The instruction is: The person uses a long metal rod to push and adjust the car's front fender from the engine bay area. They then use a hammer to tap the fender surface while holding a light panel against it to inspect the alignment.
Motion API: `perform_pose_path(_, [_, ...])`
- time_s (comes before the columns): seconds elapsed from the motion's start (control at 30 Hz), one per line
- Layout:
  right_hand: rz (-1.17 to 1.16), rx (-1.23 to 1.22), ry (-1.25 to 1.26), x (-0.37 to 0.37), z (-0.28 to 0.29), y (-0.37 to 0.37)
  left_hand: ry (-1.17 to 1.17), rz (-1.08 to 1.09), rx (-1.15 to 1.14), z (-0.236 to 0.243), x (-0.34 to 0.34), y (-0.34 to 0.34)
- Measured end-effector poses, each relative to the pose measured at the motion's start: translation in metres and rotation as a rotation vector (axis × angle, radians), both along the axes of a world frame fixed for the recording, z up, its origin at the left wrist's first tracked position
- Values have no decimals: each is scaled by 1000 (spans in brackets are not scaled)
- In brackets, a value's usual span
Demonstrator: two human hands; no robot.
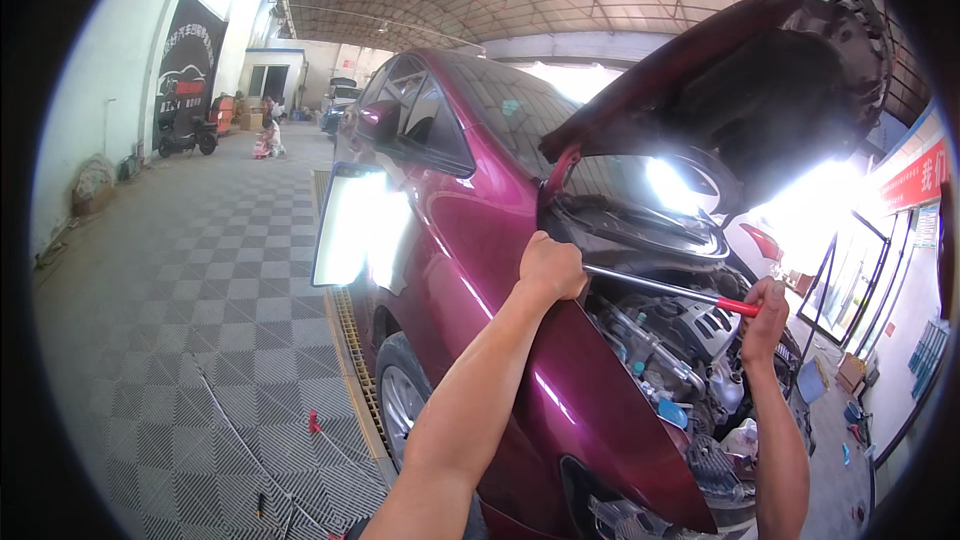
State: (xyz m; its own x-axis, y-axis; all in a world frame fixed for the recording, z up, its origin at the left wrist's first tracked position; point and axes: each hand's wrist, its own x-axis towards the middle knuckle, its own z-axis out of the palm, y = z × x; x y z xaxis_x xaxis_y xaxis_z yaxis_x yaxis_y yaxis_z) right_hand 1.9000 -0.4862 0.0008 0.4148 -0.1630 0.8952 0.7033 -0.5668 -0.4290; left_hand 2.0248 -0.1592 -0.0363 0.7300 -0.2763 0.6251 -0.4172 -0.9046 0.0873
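Observation:
A long silver metal rod (pixel 650 284) with a red grip (pixel 738 307) runs across the top of the engine bay. My left hand (pixel 553 267) is closed around its left end, at the upper edge of the purple car's front fender (pixel 590 400). Whatever part of the rod lies beyond that fist is hidden. At the other end, my right hand (pixel 766 320) has its fingers closed on the red grip, over the engine (pixel 700 325). The raised hood (pixel 745 90) slants above and behind both hands.
A bright light panel (pixel 350 225) stands left of the fender, above the front wheel (pixel 402 395). A cable (pixel 235 425) and a small red item (pixel 314 422) lie on the checkered floor. Far back are a scooter (pixel 188 135) and a person (pixel 270 128).

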Motion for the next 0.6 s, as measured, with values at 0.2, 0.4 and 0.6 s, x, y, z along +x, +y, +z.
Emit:
perform_pose_path(0.2, [-51, -66, -15, 12, -2, -21, 21, 24, 70, 5, -6, -10])
perform_pose_path(0.4, [-57, -88, 68, -2, 5, -14, -84, -3, 17, -4, -3, -3])
perform_pose_path(0.6, [-194, -182, 93, -6, 11, 12, -121, -5, -18, -11, 1, 14])
